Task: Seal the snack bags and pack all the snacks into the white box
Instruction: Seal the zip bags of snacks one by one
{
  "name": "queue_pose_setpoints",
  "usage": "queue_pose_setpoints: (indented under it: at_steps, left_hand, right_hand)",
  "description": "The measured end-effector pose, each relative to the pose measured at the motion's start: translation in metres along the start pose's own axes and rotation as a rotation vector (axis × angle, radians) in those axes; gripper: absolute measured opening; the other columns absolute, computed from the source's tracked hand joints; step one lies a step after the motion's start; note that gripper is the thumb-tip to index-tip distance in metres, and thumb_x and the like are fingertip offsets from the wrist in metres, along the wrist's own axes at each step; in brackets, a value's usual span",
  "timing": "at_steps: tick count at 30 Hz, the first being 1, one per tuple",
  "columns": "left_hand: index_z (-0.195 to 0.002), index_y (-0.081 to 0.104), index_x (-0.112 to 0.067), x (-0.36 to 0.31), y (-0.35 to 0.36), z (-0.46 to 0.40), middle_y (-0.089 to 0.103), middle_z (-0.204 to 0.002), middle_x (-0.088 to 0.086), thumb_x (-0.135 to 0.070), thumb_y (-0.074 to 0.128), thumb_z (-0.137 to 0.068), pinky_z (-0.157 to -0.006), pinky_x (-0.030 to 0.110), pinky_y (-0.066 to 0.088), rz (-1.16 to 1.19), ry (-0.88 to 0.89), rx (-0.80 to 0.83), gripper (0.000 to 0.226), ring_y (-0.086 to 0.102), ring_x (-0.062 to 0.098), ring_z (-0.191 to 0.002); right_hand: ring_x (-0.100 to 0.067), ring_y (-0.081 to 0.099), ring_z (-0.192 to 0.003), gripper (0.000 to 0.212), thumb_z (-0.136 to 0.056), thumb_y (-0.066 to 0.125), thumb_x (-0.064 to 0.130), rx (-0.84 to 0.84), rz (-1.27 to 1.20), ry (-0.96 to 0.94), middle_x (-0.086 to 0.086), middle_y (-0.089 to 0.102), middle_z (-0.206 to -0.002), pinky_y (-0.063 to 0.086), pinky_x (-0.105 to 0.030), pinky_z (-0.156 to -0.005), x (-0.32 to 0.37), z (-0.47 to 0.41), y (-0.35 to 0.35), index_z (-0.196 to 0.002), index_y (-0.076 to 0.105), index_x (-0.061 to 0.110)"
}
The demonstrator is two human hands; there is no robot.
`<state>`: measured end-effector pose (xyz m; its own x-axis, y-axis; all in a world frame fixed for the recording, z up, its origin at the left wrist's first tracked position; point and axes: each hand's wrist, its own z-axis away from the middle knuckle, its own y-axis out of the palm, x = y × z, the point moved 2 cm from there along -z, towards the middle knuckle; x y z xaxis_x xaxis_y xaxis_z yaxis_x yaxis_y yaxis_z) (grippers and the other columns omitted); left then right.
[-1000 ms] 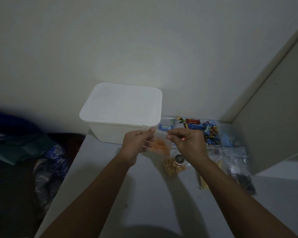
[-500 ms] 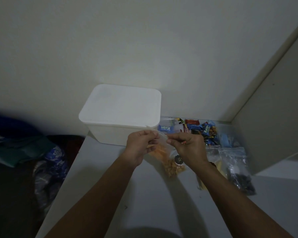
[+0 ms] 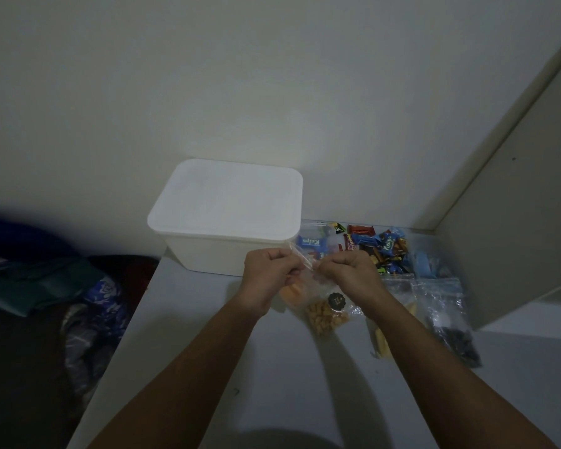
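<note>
My left hand (image 3: 268, 275) and my right hand (image 3: 348, 273) both pinch the top strip of a clear bag of orange snacks (image 3: 293, 291), held just above the table in front of the white box (image 3: 227, 222). The box stands against the wall with its lid on. Below the held bag lies a bag of tan nuts (image 3: 324, 315) with a dark round sticker. A clear bag of wrapped candies (image 3: 379, 247) lies to the right of the box. A bag of yellow pieces (image 3: 381, 338) and a bag of dark pieces (image 3: 457, 338) lie further right, partly behind my right forearm.
The white table (image 3: 208, 367) ends at a left edge, beyond which lie dark cloth and a patterned blue bag (image 3: 94, 306). A beige panel (image 3: 515, 238) closes the right side. The wall stands just behind the box.
My two hands have come closer together along the top of the orange snack bag, and the bag has dropped slightly toward the table.
</note>
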<state>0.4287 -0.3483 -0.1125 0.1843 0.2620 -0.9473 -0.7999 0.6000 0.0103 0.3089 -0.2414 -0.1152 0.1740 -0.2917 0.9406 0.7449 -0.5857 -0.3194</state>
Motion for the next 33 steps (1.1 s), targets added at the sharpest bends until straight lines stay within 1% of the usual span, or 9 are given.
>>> queue_pose_setpoints:
  at_steps: [2, 7, 10, 14, 18, 21, 26, 30, 33]
  left_hand:
    - [-0.064, 0.072, -0.008, 0.001, -0.001, 0.0, 0.063, -0.064, 0.009, 0.002, 0.068, -0.074, -0.057, 0.022, 0.05, -0.016, 0.007, 0.01, 0.014, 0.058, 0.016, -0.064]
    - [-0.07, 0.071, -0.002, 0.004, -0.004, 0.001, 0.063, -0.067, 0.012, 0.003, 0.067, -0.075, -0.055, 0.021, 0.05, -0.027, 0.003, 0.022, 0.008, 0.058, 0.016, -0.064]
    - [-0.078, 0.067, -0.005, 0.009, -0.009, -0.003, 0.063, -0.074, 0.011, 0.002, 0.066, -0.076, -0.059, 0.027, 0.051, -0.011, 0.042, -0.064, 0.008, 0.059, 0.017, -0.068]
    - [-0.11, 0.063, -0.012, 0.015, -0.019, -0.015, 0.064, -0.103, 0.003, 0.01, 0.06, -0.078, -0.076, 0.028, 0.051, -0.08, 0.116, -0.093, 0.039, 0.06, 0.017, -0.09]
    - [-0.084, 0.065, -0.008, 0.022, -0.024, -0.018, 0.069, -0.083, 0.008, 0.005, 0.062, -0.084, -0.068, 0.027, 0.051, -0.049, 0.104, 0.023, 0.014, 0.064, 0.019, -0.08]
    - [-0.077, 0.058, -0.011, 0.024, -0.03, -0.018, 0.07, -0.081, 0.008, 0.004, 0.061, -0.087, -0.068, 0.031, 0.049, 0.086, 0.038, -0.005, 0.019, 0.066, 0.02, -0.081]
    - [-0.081, 0.064, -0.009, 0.029, -0.036, -0.017, 0.073, -0.082, 0.005, 0.003, 0.062, -0.087, -0.071, 0.031, 0.055, 0.176, 0.042, -0.014, 0.013, 0.068, 0.016, -0.08]
    - [-0.093, 0.071, -0.001, 0.046, -0.044, -0.02, 0.071, -0.081, 0.006, 0.012, 0.062, -0.082, -0.07, 0.019, 0.055, 0.047, 0.068, -0.035, 0.019, 0.065, 0.017, -0.077]
    - [-0.089, 0.072, 0.002, 0.055, -0.048, -0.022, 0.072, -0.076, 0.005, 0.013, 0.064, -0.08, -0.07, 0.02, 0.054, -0.048, 0.072, -0.027, 0.017, 0.066, 0.014, -0.072]
  right_hand:
    - [-0.024, 0.059, -0.065, 0.017, -0.082, 0.067, 0.006, -0.005, -0.038, 0.043, -0.031, 0.064, -0.073, 0.056, -0.044, -0.069, -0.002, -0.001, 0.0, -0.071, 0.07, -0.007]
    - [-0.007, 0.053, -0.047, 0.02, -0.082, 0.064, -0.003, 0.011, -0.114, 0.087, -0.012, 0.055, -0.059, 0.049, -0.021, -0.05, -0.004, -0.002, 0.006, -0.076, 0.061, -0.022]
    - [-0.016, 0.055, -0.056, 0.02, -0.083, 0.065, 0.001, 0.046, -0.06, 0.049, -0.022, 0.057, -0.064, 0.048, -0.023, -0.055, -0.002, -0.003, 0.006, -0.077, 0.066, -0.018]
    - [-0.023, 0.064, -0.072, 0.015, -0.085, 0.066, 0.007, 0.165, 0.019, 0.015, -0.02, 0.071, -0.077, 0.054, -0.037, -0.075, 0.003, -0.007, 0.001, -0.074, 0.076, 0.005]
    - [-0.027, 0.067, -0.079, 0.027, -0.092, 0.059, 0.02, 0.188, 0.015, 0.021, -0.016, 0.071, -0.082, 0.055, -0.043, -0.079, 0.004, -0.012, -0.005, -0.079, 0.073, 0.002]
    - [-0.011, 0.068, -0.08, 0.023, -0.093, 0.057, 0.034, 0.237, 0.049, 0.019, 0.002, 0.071, -0.086, 0.054, -0.027, -0.069, 0.0, -0.009, -0.005, -0.085, 0.073, 0.018]
    - [-0.018, 0.068, -0.085, 0.014, -0.088, 0.067, 0.016, 0.059, 0.175, -0.016, -0.003, 0.071, -0.092, 0.06, -0.038, -0.077, -0.024, -0.014, 0.006, -0.099, 0.073, 0.01]
    - [-0.015, 0.069, -0.084, 0.012, -0.088, 0.065, 0.011, 0.041, 0.021, 0.004, 0.001, 0.07, -0.091, 0.06, -0.026, -0.064, -0.03, -0.014, 0.016, -0.098, 0.072, 0.012]
    - [-0.017, 0.071, -0.081, 0.012, -0.087, 0.066, 0.009, 0.048, -0.005, 0.004, 0.003, 0.071, -0.085, 0.061, -0.028, -0.066, -0.033, -0.016, 0.022, -0.096, 0.073, 0.013]
